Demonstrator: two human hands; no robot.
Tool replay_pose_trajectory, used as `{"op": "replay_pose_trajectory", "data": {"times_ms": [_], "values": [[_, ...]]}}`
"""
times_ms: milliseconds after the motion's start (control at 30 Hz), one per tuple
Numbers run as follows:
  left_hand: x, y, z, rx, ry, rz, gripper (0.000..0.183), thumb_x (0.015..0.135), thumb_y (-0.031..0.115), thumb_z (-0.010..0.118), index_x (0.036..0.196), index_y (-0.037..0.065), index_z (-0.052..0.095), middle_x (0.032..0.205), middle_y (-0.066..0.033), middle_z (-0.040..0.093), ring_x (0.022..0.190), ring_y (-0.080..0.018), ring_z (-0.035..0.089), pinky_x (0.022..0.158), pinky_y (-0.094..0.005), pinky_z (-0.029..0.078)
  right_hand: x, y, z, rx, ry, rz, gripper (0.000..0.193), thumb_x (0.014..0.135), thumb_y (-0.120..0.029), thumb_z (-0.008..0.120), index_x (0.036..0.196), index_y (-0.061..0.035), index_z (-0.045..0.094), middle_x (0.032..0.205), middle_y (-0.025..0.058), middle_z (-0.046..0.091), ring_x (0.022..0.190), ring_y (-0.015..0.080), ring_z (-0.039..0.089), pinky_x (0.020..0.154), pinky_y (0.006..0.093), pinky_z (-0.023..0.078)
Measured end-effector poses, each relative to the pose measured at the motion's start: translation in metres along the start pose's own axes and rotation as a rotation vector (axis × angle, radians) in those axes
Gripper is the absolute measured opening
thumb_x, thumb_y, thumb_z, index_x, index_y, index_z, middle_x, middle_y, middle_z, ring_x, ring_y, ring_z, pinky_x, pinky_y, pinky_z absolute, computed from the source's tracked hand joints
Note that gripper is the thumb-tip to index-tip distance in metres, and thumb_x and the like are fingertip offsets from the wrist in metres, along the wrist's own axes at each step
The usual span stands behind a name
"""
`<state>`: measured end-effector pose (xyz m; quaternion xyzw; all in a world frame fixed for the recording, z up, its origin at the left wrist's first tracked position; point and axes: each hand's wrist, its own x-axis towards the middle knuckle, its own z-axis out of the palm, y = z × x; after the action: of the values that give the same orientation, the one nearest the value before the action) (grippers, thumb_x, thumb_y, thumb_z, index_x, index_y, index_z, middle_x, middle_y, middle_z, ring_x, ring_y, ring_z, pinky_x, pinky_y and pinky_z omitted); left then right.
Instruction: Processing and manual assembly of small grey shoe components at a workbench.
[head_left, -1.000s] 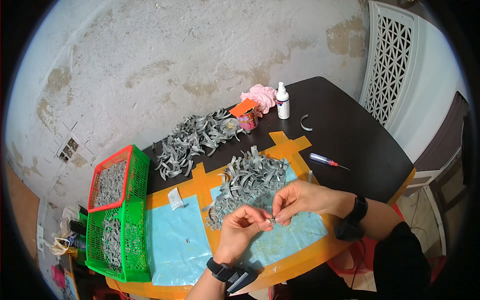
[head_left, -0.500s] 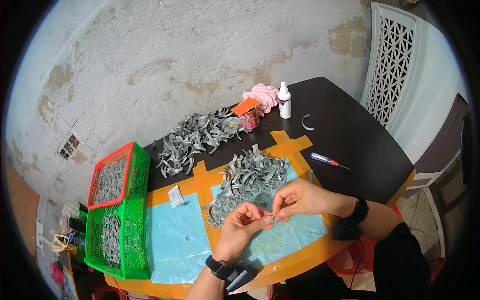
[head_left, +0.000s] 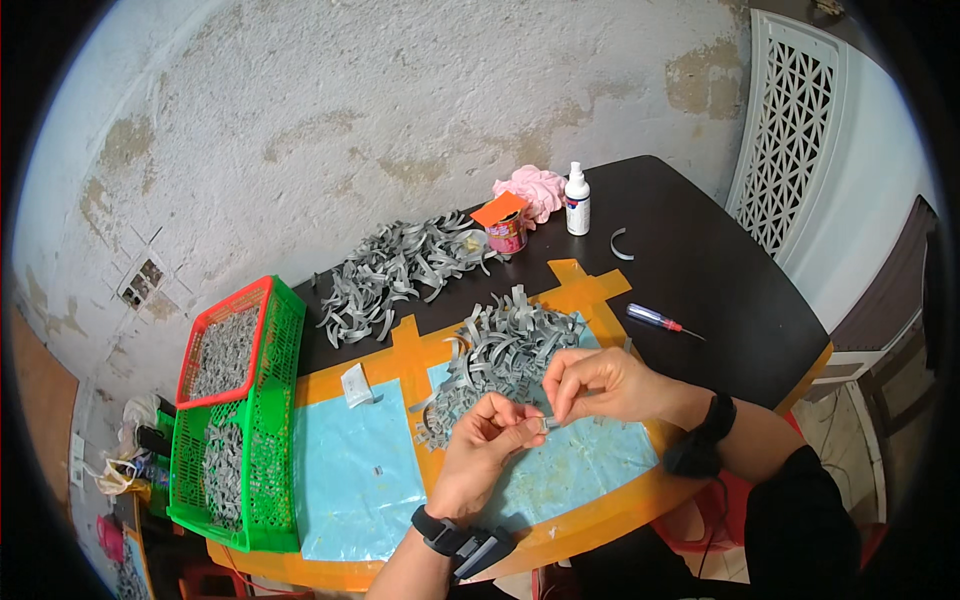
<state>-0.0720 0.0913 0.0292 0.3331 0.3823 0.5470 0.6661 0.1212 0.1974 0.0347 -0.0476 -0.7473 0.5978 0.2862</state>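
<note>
My left hand (head_left: 484,445) pinches a small grey piece (head_left: 544,425) between thumb and forefinger, over the blue sheet (head_left: 570,470). Just right of it, my right hand (head_left: 600,388) has thumb and forefinger pressed together close to the piece. What lies between the right fingertips is too small to make out. Behind both hands rises a heap of grey curved strips (head_left: 510,335), with smaller grey pieces at its near left side.
At left stand a green basket (head_left: 270,480) and a red-rimmed basket (head_left: 262,300), both holding grey pieces. Farther back are more curved strips (head_left: 400,265), a tin (head_left: 507,235), a pink cloth (head_left: 535,190) and a white bottle (head_left: 577,205). A screwdriver (head_left: 660,320) lies at right.
My right fingers have lifted slightly and shifted off the left fingertips. The small grey piece now shows more plainly at my left thumb. The whole view has shifted a little.
</note>
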Motion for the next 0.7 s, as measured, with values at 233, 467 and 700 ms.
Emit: {"op": "replay_pose_trajectory", "data": {"times_ms": [233, 467, 700], "values": [[0.002, 0.003, -0.004, -0.113, 0.008, -0.081, 0.012, 0.087, -0.002, 0.06, 0.097, 0.004, 0.057, 0.098, -0.0076, 0.063, 0.085, -0.0152, 0.064, 0.08, -0.0253, 0.053, -0.002, -0.002, 0.005, 0.33, 0.059, 0.123, 0.007, 0.09, 0.0, 0.058, 0.096, 0.0003, 0.054, 0.092, 0.0058, 0.057, 0.086, 0.0133, 0.06, 0.075, 0.0272, 0.051], [0.0, -0.002, 0.009, 0.166, 0.016, 0.116, 0.018, 0.087, -0.002, 0.061, 0.104, 0.001, 0.058, 0.095, -0.0088, 0.066, 0.085, -0.0156, 0.065, 0.081, -0.028, 0.053, -0.004, 0.001, 0.012, 0.322, 0.226, 0.198, 0.013, 0.091, -0.006, 0.058, 0.101, -0.0009, 0.051, 0.088, 0.0062, 0.059, 0.082, 0.0134, 0.062, 0.072, 0.0265, 0.051], [0.003, -0.003, 0.004, 0.156, 0.056, 0.141, 0.015, 0.086, 0.001, 0.064, 0.1, 0.001, 0.06, 0.091, -0.0098, 0.068, 0.082, -0.0157, 0.066, 0.073, -0.026, 0.054, -0.001, -0.009, 0.011, 0.329, 0.166, 0.235, 0.019, 0.09, -0.004, 0.058, 0.108, 0.0011, 0.053, 0.088, 0.0061, 0.061, 0.081, 0.0129, 0.062, 0.072, 0.0266, 0.052]]}}
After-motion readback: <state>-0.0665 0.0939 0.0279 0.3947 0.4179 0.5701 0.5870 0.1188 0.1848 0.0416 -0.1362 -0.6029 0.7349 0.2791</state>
